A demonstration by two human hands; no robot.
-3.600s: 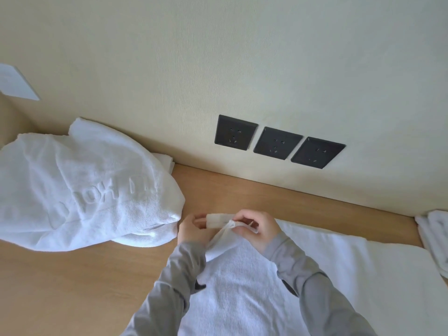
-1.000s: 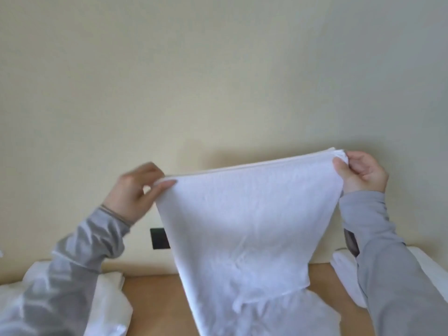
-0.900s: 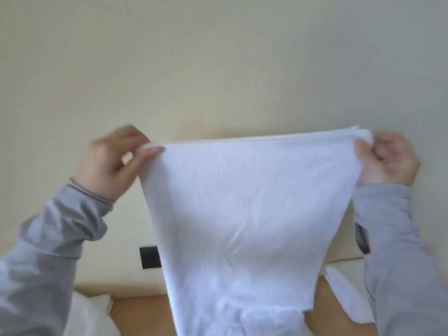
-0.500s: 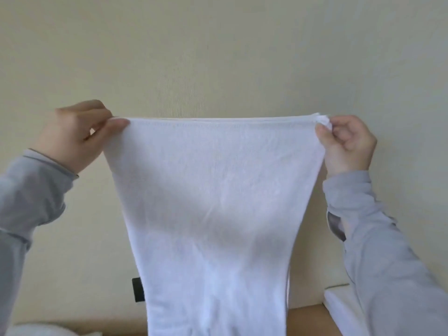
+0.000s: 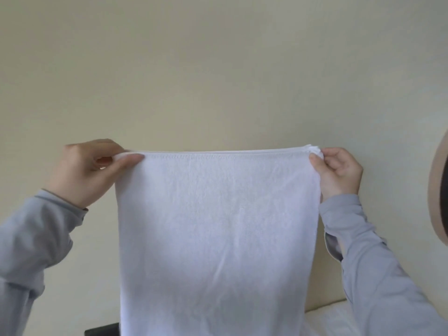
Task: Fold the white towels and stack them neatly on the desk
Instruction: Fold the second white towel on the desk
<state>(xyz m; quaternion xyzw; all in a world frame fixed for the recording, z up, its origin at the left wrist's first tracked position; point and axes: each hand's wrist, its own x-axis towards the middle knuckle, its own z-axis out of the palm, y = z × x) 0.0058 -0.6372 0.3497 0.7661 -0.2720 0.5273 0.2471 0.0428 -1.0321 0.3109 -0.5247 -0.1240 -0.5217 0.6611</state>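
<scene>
A white towel (image 5: 215, 238) hangs in the air in front of the wall, stretched flat by its top hem. My left hand (image 5: 84, 170) pinches the top left corner between thumb and fingers. My right hand (image 5: 339, 173) pinches the top right corner, where the cloth bunches a little. The towel's lower part runs out of the bottom of the view. The desk is hidden behind the towel and below the frame.
A plain cream wall (image 5: 218, 69) fills the background. A dark wall socket (image 5: 104, 330) peeks out at the bottom left of the towel. Another white towel (image 5: 327, 322) lies low at the right. A round beige-rimmed object (image 5: 436, 190) shows at the right edge.
Both hands have lifted the towel off the desk and spread apart, pulling the top hem straight and level. The view has tilted upward, so the desk has dropped out of sight.
</scene>
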